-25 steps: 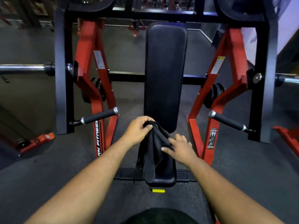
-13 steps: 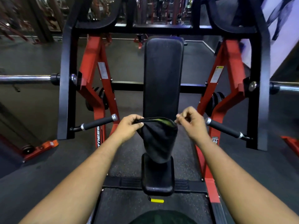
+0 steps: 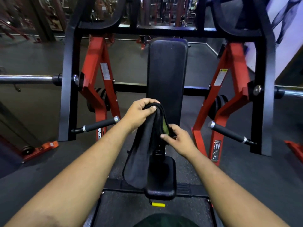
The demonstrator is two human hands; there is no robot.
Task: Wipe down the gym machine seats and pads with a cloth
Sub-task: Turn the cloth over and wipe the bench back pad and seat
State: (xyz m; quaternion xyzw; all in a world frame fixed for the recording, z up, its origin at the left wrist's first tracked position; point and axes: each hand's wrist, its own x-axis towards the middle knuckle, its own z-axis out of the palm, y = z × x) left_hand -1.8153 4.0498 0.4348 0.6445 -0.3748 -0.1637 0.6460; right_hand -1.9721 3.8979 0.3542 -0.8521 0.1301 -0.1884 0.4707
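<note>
A black cloth with a green inner side hangs folded in front of the machine. My left hand grips its top fold. My right hand pinches the cloth's right edge lower down. Behind them stands the tall black back pad, upright in the middle of the frame. Below it sits the small black seat, whose left part is covered by the hanging cloth. The cloth hangs clear of the back pad.
Red machine arms and a black frame flank the pad. Black-grip handles jut inward on both sides. Chrome bars extend outward. A yellow adjustment tab lies under the seat. Grey rubber floor surrounds the machine.
The hands, half a second ago apart and stretching the cloth open, have come together; the cloth is now folded and hangs lower. The view has tilted upward a little.
</note>
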